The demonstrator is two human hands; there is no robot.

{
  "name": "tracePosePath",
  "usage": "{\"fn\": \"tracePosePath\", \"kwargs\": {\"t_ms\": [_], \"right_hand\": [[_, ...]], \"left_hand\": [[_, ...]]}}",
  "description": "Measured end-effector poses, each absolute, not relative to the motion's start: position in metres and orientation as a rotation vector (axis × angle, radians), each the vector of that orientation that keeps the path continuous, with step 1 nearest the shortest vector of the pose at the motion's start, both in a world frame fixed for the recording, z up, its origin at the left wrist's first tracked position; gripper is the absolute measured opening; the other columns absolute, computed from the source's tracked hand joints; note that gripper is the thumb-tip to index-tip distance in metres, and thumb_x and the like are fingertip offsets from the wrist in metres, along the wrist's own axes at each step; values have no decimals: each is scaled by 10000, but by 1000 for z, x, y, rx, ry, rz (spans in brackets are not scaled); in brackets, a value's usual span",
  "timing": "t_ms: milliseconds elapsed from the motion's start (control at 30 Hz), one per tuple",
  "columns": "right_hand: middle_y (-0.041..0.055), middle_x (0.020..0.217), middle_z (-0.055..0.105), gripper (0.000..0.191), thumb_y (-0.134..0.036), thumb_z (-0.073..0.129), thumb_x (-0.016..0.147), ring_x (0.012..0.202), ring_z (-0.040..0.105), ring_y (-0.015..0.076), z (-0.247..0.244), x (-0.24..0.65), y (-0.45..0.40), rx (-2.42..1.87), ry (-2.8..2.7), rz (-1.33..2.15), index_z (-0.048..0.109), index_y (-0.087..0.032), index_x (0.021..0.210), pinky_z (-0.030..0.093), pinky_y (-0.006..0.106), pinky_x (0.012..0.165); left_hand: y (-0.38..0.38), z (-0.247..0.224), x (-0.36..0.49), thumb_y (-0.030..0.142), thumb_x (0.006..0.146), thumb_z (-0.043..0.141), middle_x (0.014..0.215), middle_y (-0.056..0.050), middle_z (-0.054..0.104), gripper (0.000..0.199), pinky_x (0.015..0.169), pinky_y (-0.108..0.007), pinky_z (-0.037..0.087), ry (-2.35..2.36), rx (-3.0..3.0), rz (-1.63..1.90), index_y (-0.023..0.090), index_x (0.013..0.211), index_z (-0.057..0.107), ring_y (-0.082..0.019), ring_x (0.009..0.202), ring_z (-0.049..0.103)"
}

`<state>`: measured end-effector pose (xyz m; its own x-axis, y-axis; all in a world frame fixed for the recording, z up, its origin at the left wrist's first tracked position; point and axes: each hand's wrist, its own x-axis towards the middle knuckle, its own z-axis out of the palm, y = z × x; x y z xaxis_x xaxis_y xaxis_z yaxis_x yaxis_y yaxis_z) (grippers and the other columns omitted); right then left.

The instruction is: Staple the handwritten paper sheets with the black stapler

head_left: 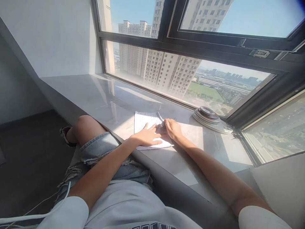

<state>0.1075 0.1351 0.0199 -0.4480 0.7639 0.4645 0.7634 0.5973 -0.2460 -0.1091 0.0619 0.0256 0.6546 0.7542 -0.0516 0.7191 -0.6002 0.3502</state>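
A white sheet of paper (143, 121) with rows of faint marks lies on the window ledge. My left hand (147, 136) rests flat on it, its fingers spread toward the right. At the paper's right side, my right hand (172, 128) is closed around a pen (160, 116), whose upper end sticks up toward the window. The pen's tip is hidden in the shadow between the hands.
A stack of round lids or plates (206, 118) sits on the ledge (114, 108) near the window corner, right of the paper. Dark window frames (164, 44) rise behind. My bent knee touches the ledge's front edge, and a white cable (30, 217) hangs at lower left.
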Motion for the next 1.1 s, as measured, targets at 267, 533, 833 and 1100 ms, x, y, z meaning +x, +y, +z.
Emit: {"fn": "tracePosePath", "kwargs": {"t_ms": [267, 533, 833, 1100], "right_hand": [[75, 822, 669, 426, -295, 243, 1117, 785, 567, 234, 16, 104, 137, -1227, -2385, -169, 530, -242, 807, 413, 354, 802], [86, 810, 676, 460, -310, 220, 1131, 774, 569, 242, 16, 103, 138, -1248, -2368, -127, 514, -249, 783, 419, 371, 800], [91, 744, 647, 533, -417, 197, 1144, 744, 556, 245, 16, 102, 137, -1310, -2262, -65, 494, -260, 730, 373, 368, 693], [81, 793, 683, 477, -336, 243, 1140, 764, 572, 235, 16, 101, 138, -1292, -2319, -51, 490, -252, 740, 397, 359, 729]], "left_hand": [[63, 23, -106, 677, 1075, 355, 1763, -59, 332, 623, 1313, -695, -56, 1186, 2542, 132, 331, 1553, 553, -309, 1687, -11], [57, 30, -104, 651, 1076, 370, 1750, -63, 359, 594, 1314, -703, -22, 1200, 2543, 122, 329, 1538, 561, -316, 1685, 18], [60, 24, -104, 636, 1080, 385, 1759, -44, 340, 598, 1306, -722, -29, 1194, 2574, 147, 366, 1603, 488, -323, 1683, 20], [59, 26, -103, 639, 1083, 364, 1774, -62, 302, 618, 1300, -720, -57, 1185, 2577, 130, 345, 1617, 466, -326, 1684, -10]]}}
